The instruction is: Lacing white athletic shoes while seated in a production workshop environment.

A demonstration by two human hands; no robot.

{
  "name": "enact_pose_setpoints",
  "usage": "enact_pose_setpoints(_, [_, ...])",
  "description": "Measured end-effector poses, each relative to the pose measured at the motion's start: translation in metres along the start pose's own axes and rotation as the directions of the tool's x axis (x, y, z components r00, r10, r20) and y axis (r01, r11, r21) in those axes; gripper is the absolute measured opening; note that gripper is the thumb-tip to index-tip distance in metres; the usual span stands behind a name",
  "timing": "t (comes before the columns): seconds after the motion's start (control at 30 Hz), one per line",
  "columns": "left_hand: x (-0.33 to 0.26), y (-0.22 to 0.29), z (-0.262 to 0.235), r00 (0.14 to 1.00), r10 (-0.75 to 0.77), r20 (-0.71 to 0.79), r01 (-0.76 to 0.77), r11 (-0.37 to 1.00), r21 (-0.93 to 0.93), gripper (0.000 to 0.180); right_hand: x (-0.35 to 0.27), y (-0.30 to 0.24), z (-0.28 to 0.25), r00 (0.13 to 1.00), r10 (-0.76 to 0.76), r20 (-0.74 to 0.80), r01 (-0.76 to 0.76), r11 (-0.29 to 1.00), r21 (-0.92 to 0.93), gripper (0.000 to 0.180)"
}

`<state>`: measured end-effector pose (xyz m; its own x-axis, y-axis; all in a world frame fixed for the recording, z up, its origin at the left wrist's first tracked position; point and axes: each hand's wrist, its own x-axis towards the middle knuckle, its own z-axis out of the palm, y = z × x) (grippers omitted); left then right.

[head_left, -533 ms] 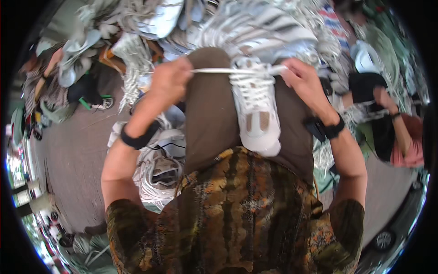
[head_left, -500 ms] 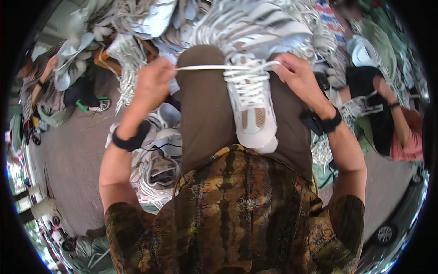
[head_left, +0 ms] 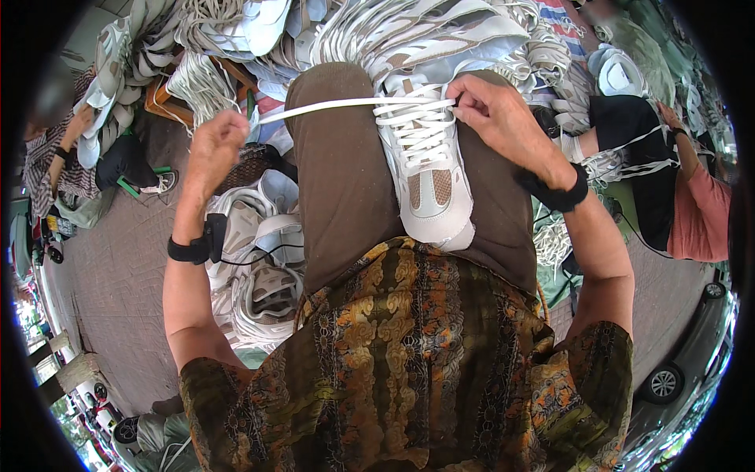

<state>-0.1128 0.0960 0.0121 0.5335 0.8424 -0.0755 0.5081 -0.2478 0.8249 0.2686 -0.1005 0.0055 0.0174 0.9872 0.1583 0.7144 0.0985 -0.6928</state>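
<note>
A white shoe upper (head_left: 429,206) with tan mesh on its toe lies on my lap between my thighs, toe toward me. White lacing crosses up its middle. From the top of the lacing a flat white shoelace (head_left: 326,105) runs left, nearly straight, over my left thigh. My left hand (head_left: 217,145) is closed on its far stretch, out past the knee. At the upper's right edge my right hand (head_left: 499,118) pinches lace between thumb and fingers, close to the top eyelets; the other fingers curl in.
A heap of white and grey shoe uppers (head_left: 425,39) lies beyond my knees. More finished-looking uppers (head_left: 263,271) are piled beside my left thigh. Bundled white laces (head_left: 206,85) hang at the left. Co-workers sit at left (head_left: 59,157) and right (head_left: 696,204). A car (head_left: 683,366) stands at far right.
My left hand has moved left and a little down, and the stretch of lace is longer. My right hand has shifted slightly left, in over the upper's edge.
</note>
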Motion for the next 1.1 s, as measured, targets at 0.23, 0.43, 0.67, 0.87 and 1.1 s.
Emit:
enact_pose_setpoints(0.23, [-0.005, 0.037, 0.049, 0.931, 0.331, -0.157, -0.266, 0.906, 0.330, 0.031, -0.070, -0.057, -0.006, 0.886, -0.399, 0.237, 0.453, 0.853, -0.259, 0.044])
enact_pose_setpoints(0.43, [0.048, 0.100, 0.123, 0.762, 0.645, 0.057, -0.582, 0.644, 0.496, 0.054, -0.086, -0.070, 0.020, 0.883, -0.353, 0.309, 0.466, 0.740, -0.485, 0.053])
enact_pose_setpoints(0.67, [0.122, 0.125, 0.157, 0.902, 0.372, 0.219, -0.415, 0.610, 0.675, 0.048, -0.060, -0.053, 0.023, 0.899, -0.429, 0.090, 0.409, 0.748, -0.523, 0.057])
enact_pose_setpoints(0.87, [0.129, 0.091, 0.122, 0.820, 0.499, 0.281, -0.551, 0.553, 0.625, 0.035, -0.011, -0.022, -0.008, 0.916, -0.259, -0.308, 0.193, 0.954, -0.229, 0.045])
enact_pose_setpoints(1.1, [0.142, 0.093, 0.126, 0.849, 0.365, 0.382, -0.520, 0.707, 0.479, 0.069, 0.067, 0.007, -0.014, 0.917, 0.067, -0.393, -0.084, 0.996, -0.027, 0.029])
